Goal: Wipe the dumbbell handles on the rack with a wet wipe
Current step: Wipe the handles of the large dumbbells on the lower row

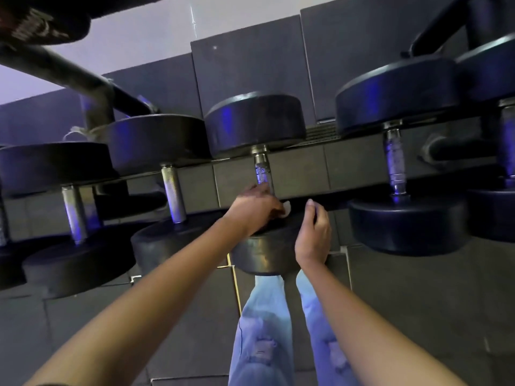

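Forearms stretch out over light jeans (262, 330) to the middle dumbbell (255, 121). Left hand (255, 208) is bunched round the wet wipe (287, 210) at the near end of its handle (262, 174), probably ready to rub along the knurling. Right hand (313, 235) rests loose on the near head (262, 260), holding nothing; I'd guess it's steadying things. Neighbouring dumbbells sit well apart, so there's sliding room.

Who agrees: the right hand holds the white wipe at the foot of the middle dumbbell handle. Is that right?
Wrong hand. In the head view the left hand holds the white wipe at the foot of the middle dumbbell handle; the right hand beside it holds nothing.
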